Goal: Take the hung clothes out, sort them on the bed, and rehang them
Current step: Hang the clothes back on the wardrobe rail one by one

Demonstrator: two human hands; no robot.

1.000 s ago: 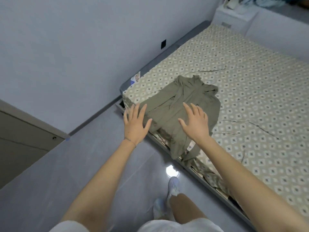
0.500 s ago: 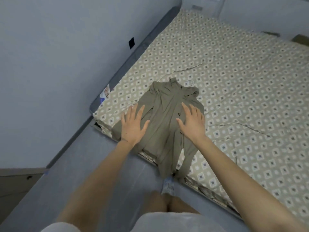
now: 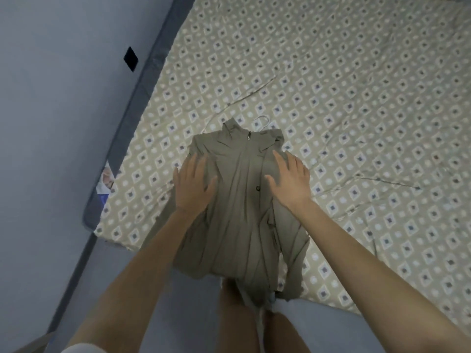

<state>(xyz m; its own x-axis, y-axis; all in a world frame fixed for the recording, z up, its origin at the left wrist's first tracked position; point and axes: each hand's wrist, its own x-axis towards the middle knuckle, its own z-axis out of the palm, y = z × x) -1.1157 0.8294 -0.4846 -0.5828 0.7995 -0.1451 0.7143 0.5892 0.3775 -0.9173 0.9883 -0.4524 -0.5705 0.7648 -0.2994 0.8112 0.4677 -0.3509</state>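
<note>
Olive jacket (image 3: 239, 212) on bed (image 3: 356, 98), hanger (image 3: 263, 120) mostly hidden, left hand (image 3: 193, 189), right hand (image 3: 290, 182), fingers (image 3: 279, 160) spread

The jacket (image 3: 242, 212) lies on the bed (image 3: 356, 98) at its near edge, collar away from the person and hem hanging over the edge above the legs (image 3: 234, 327). The left hand (image 3: 193, 186) rests flat on the jacket's left side and the right hand (image 3: 290, 182) flat on its right side, with the zip between them. Beyond the right hand's fingertips, a hanger hook (image 3: 262, 122) pokes out past the collar onto the sheet. Left of the left hand runs the bed frame (image 3: 142, 103), with a printed scrap (image 3: 107, 179) at its edge; further left, the wall carries a small plate (image 3: 130, 58)
</note>
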